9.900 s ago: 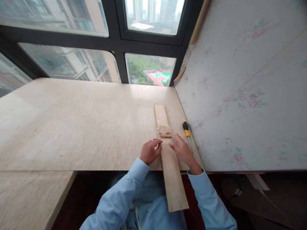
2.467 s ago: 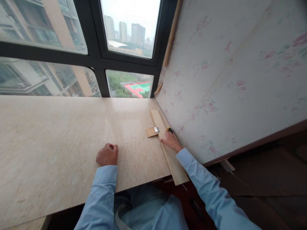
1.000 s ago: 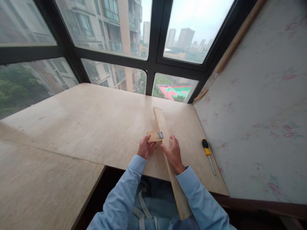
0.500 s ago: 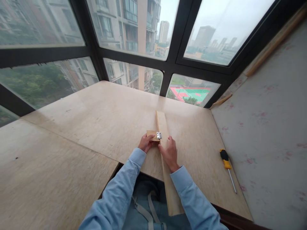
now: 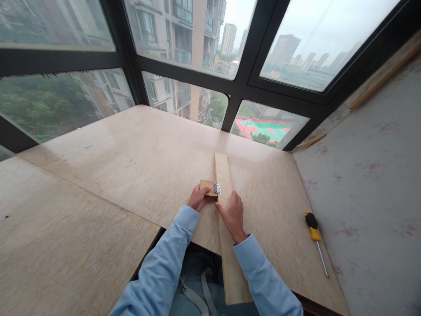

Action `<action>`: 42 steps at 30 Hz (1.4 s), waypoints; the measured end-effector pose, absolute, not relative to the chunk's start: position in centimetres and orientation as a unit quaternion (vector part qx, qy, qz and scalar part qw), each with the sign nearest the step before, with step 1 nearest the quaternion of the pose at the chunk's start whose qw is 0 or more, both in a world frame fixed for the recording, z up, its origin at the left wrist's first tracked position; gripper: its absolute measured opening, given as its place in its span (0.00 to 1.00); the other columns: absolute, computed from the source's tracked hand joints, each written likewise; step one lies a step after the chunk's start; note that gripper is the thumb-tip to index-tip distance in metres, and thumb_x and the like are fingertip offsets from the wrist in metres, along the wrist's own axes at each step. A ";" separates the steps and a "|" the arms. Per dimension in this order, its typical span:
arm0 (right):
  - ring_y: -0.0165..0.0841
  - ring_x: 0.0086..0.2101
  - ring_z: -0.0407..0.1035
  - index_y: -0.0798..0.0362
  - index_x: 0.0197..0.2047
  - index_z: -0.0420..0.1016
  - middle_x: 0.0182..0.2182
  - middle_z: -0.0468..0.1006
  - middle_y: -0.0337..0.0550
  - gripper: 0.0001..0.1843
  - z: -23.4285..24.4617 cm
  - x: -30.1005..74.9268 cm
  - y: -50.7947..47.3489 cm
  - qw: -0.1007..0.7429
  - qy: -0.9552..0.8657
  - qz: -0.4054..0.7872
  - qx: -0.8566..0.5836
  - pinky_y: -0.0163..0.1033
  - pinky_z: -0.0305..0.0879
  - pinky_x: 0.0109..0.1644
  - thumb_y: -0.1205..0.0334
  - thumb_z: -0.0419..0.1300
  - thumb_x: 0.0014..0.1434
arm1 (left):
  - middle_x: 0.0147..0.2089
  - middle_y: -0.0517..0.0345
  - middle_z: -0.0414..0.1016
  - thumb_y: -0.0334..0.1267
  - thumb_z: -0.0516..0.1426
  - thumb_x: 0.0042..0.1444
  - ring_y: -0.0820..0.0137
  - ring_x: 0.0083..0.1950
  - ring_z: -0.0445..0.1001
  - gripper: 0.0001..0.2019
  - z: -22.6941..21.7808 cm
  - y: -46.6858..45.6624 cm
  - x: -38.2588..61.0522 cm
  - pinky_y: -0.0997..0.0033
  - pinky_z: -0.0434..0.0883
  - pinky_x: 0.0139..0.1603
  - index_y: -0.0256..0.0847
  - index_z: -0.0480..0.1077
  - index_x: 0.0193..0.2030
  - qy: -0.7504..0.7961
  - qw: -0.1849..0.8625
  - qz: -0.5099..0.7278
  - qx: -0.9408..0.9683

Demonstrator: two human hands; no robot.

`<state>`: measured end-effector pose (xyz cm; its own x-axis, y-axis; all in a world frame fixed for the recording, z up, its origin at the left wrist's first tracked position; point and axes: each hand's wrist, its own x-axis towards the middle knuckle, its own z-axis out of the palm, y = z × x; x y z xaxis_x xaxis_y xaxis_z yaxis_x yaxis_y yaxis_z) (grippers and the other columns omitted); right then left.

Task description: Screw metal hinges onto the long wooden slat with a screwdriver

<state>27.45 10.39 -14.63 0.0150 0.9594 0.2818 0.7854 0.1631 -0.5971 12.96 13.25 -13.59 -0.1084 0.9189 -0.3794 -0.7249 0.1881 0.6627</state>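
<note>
My left hand [image 5: 198, 197] pinches a small wooden block [image 5: 207, 184], thumb on top and fingers underneath. A silver metal hinge [image 5: 217, 188] spans from this block to a long wooden board [image 5: 223, 169]. That board lies lengthwise in front of me, its near end reaching past the table edge over my lap. My right hand [image 5: 233, 215] grips the board just below the hinge, thumb along the left edge and fingers along the right. The fingers of my left hand are partly hidden under the block.
A screwdriver [image 5: 313, 228] with a black and yellow handle lies at the right, beside the wallpapered wall [image 5: 371, 197]. Dark-framed windows [image 5: 184, 72] border the far side of the pale tabletop [image 5: 131, 158]. A seam and a cut-out edge run along the table's left portion.
The view has shifted slightly, so the screwdriver and wall appear a little lower and further right. Both hands keep their hold on the block and the board, with almost no movement between them.
</note>
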 end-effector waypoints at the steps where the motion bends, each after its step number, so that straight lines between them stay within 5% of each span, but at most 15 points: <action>1: 0.53 0.55 0.62 0.60 0.63 0.57 0.56 0.67 0.64 0.40 -14.7 27.6 10.4 0.321 -0.694 0.136 -0.630 0.57 0.61 0.57 0.54 0.63 0.51 | 0.39 0.47 0.78 0.24 0.59 0.47 0.64 0.39 0.77 0.12 -13.6 13.2 13.0 0.62 0.77 0.43 0.31 0.71 0.41 0.406 0.654 0.627 0.118; 5: 0.53 0.58 0.60 0.60 0.63 0.60 0.59 0.65 0.64 0.38 -14.5 28.3 10.6 0.306 -0.714 0.129 -0.616 0.58 0.60 0.59 0.52 0.63 0.53 | 0.39 0.47 0.78 0.23 0.59 0.46 0.65 0.38 0.77 0.12 -13.7 13.2 13.0 0.64 0.77 0.41 0.30 0.71 0.41 0.401 0.654 0.631 0.111; 11: 0.45 0.58 0.62 0.55 0.54 0.73 0.57 0.69 0.55 0.20 -12.4 28.4 13.9 0.308 -0.784 0.126 -0.523 0.53 0.59 0.61 0.56 0.58 0.60 | 0.40 0.47 0.78 0.24 0.60 0.45 0.65 0.39 0.77 0.13 -13.8 13.1 12.9 0.64 0.76 0.43 0.31 0.71 0.41 0.390 0.659 0.632 0.117; 16: 0.37 0.46 0.69 0.54 0.44 0.78 0.42 0.78 0.48 0.11 -11.2 27.3 17.4 0.244 -0.846 0.140 -0.454 0.43 0.64 0.55 0.64 0.54 0.64 | 0.39 0.48 0.77 0.24 0.61 0.45 0.66 0.38 0.76 0.14 -13.9 13.1 12.9 0.66 0.75 0.42 0.31 0.70 0.41 0.384 0.659 0.637 0.114; 23: 0.38 0.41 0.68 0.52 0.36 0.80 0.36 0.77 0.46 0.10 -10.9 26.8 18.9 0.195 -0.876 0.104 -0.428 0.42 0.64 0.49 0.65 0.57 0.64 | 0.40 0.47 0.78 0.25 0.61 0.43 0.66 0.39 0.76 0.16 -14.3 13.2 12.9 0.66 0.74 0.44 0.30 0.71 0.42 0.365 0.666 0.640 0.119; 42: 0.38 0.39 0.67 0.56 0.37 0.75 0.36 0.75 0.49 0.08 -10.3 26.8 19.5 0.103 -0.923 0.017 -0.371 0.39 0.62 0.43 0.66 0.55 0.65 | 0.41 0.46 0.77 0.32 0.64 0.46 0.65 0.37 0.76 0.15 -13.1 13.5 12.0 0.67 0.76 0.35 0.31 0.71 0.42 0.433 0.672 0.577 0.167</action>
